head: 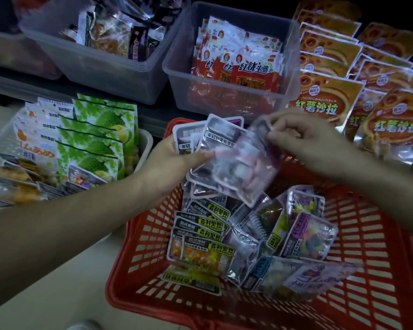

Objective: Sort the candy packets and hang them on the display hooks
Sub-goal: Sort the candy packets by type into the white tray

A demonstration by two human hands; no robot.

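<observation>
Candy packets (215, 141), clear plastic with grey-white labels, fanned in a stack gripped by left hand (174, 158) above red slatted plastic basket (372, 258). Right hand (303, 136) pinches top edge of front clear packet (246, 167); it is blurred, contents pinkish. Loose yellow-black labelled packets (205, 236) lie in basket. Behind: clear plastic bin (177, 77) holding red-white sachets (243, 67). Green durian-print bags (98, 139) at left, orange pouches (324, 91) at right.

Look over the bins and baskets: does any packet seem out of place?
Yes. One purple-edged clear packet lies in the white basket in front of the green durian packets, and it matches none of the packets beside it.
</observation>
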